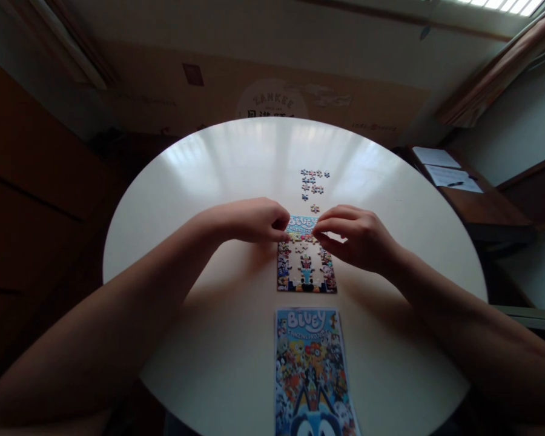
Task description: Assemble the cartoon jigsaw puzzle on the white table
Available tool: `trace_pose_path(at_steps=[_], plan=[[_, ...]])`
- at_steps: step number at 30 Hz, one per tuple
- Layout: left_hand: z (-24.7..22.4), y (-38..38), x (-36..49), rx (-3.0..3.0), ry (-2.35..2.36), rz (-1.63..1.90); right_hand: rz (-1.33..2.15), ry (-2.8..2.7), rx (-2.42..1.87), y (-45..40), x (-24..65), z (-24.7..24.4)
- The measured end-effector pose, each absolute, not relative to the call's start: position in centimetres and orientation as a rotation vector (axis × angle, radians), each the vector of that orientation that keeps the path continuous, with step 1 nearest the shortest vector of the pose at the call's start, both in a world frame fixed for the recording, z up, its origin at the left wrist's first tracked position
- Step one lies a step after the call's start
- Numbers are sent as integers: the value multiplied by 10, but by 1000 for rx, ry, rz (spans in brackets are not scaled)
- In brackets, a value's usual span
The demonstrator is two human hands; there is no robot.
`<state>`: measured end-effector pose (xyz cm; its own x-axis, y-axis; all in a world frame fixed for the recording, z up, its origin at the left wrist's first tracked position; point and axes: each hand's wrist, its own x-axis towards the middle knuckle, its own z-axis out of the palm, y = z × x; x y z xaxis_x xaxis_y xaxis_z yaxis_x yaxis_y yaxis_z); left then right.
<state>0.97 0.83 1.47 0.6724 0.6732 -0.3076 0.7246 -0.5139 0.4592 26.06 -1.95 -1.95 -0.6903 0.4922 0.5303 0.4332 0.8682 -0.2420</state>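
A partly assembled jigsaw puzzle (330, 280) lies on the white table, its side and lower borders joined and gaps showing pale in its middle. My left hand (264, 221) is at its upper left edge, fingers curled in and thumb tip over the border; whatever they hold is hidden. On the opposite side, my right hand (356, 235) has its fingers bent together, with the tips at the puzzle's upper right edge. Any piece between those tips is too small to make out. A single loose puzzle piece (315, 208) lies just beyond the top edge.
Several loose pieces (306, 180) sit in rough rows farther back on the round white table (222, 157). Nearest me is a printed reference picture (307, 375) titled Bluey. To the right, papers (452, 177) and a pen (455, 184) rest on a brown side table (490, 206).
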Motion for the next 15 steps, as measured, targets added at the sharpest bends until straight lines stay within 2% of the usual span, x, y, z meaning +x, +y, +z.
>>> trace_pose_path(at_steps=[15], plan=[[16, 7, 9, 2431, 1095, -49, 240, -2687, -647, -17, 257, -27]])
